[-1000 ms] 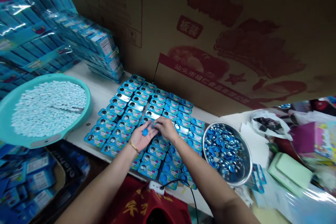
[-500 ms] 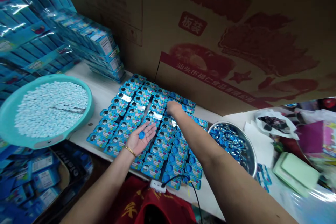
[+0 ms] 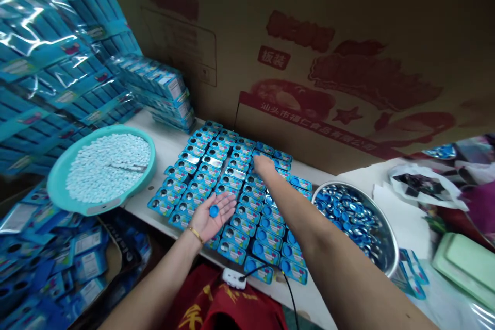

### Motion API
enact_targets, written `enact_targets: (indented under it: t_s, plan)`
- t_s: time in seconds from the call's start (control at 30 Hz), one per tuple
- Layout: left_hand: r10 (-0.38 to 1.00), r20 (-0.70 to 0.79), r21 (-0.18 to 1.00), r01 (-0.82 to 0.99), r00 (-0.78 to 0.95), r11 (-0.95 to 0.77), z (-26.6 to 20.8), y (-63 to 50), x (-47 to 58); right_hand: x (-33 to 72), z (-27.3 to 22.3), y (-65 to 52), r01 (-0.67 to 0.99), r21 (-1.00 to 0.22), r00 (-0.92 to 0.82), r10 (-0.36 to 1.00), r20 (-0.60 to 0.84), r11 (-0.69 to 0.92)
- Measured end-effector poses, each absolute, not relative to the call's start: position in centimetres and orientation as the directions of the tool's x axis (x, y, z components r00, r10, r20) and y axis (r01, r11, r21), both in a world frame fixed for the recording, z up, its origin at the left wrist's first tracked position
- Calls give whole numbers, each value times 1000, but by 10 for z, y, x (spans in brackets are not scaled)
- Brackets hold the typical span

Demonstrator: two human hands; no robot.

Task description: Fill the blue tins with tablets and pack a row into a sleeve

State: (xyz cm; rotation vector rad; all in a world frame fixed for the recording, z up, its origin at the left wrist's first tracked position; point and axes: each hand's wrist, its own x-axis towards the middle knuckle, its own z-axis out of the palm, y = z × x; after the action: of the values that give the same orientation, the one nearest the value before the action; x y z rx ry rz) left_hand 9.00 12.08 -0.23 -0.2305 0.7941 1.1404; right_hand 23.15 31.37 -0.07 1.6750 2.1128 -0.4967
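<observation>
My left hand point(image 3: 212, 215) is palm up above the near boxes, fingers stretched out. A round blue cap point(image 3: 214, 211) rests on its palm. My right hand point(image 3: 263, 165) reaches to the far part of the rows, its fingers bent down at one of the small blue boxes. The fingertips are hidden, and so is anything pinched in them. Several rows of blue printed boxes point(image 3: 232, 250) lie flat on the table, touching or close together. Those on the left show a dark round hole; several on the right, such as a near box point(image 3: 258, 269), have a blue disc there.
A metal bowl point(image 3: 393, 247) of shiny blue caps stands right of the rows. At the left is a turquoise basin point(image 3: 52, 185) of pale tablets. Wrapped box stacks point(image 3: 69, 67) and a large carton point(image 3: 232, 36) stand behind. A white power strip point(image 3: 234, 278) with a black cable lies at the front edge.
The camera view has shifted, so the scene sits lower and further right. My right hand stays at much the same boxes; my left palm still carries the blue cap.
</observation>
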Motion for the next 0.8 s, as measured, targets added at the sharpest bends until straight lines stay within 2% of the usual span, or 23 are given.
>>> enact_targets:
  t_s: [0.07, 0.13, 0.2, 0.23, 0.3, 0.4, 0.53, 0.6, 0.67, 0.73, 0.8]
  plan:
    - [731, -651, 185, -892, 204, 413, -5, 123, 91, 235, 4, 281, 959, -107, -283, 871, -401, 262]
    - [746, -630, 161, -904, 215, 396, -6, 127, 94, 234, 8, 239, 865, -333, -456, 867, -203, 377]
    - [753, -620, 135, -914, 223, 382, -6, 132, 100, 228, 9, 200, 664, -569, -646, 755, -110, 485]
    - [750, -621, 117, -918, 229, 378, -6, 134, 105, 225, 8, 184, 598, -638, -678, 731, -80, 485]
    - [734, -630, 77, -919, 256, 387, -5, 136, 115, 219, 5, 164, 563, -717, -646, 760, -71, 411]
    - [708, -645, 63, -903, 288, 424, -2, 135, 126, 223, 4, 157, 557, -764, -622, 774, -122, 327]
    - [707, -657, 136, -881, 262, 453, 1, 127, 123, 240, 9, 175, 602, -727, -626, 760, -173, 331]
    - [703, -680, 194, -874, 207, 446, 1, 121, 113, 246, 10, 196, 752, -596, -493, 841, -224, 282]
    - [699, -700, 247, -867, 149, 432, -1, 115, 101, 248, 8, 222, 900, -394, -316, 902, -295, 186]
    - [692, -714, 282, -860, 108, 425, -4, 106, 89, 246, 2, 250, 956, -267, -216, 905, -365, 121]
    - [675, -734, 305, -849, 80, 432, -6, 97, 78, 242, -7, 273, 974, -206, -177, 885, -432, 94]
